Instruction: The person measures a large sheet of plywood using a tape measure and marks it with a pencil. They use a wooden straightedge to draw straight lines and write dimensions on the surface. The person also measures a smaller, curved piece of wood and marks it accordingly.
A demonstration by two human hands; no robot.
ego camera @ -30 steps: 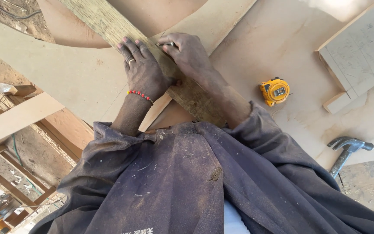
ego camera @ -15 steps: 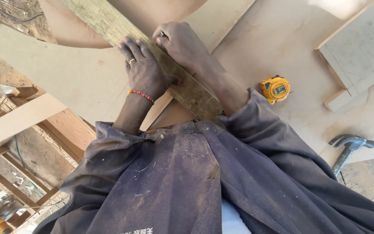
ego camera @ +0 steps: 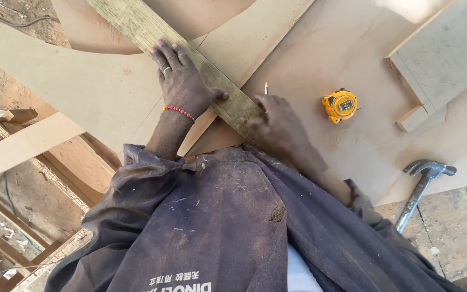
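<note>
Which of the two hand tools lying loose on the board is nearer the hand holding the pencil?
The yellow tape measure, just beyond the right hand. The claw hammer lies farther off, at the board's edge.

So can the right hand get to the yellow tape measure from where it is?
Probably yes: the right hand, holding a pencil, is beside the tape measure, with only bare board between them.

Bare desk [ego camera: 309,59] lies open between the weathered plank [ego camera: 190,59] and the yellow tape measure [ego camera: 340,105]. Rightward, the tape measure, a board offcut [ego camera: 444,54] and a hammer [ego camera: 420,189] stand in the way.
</note>
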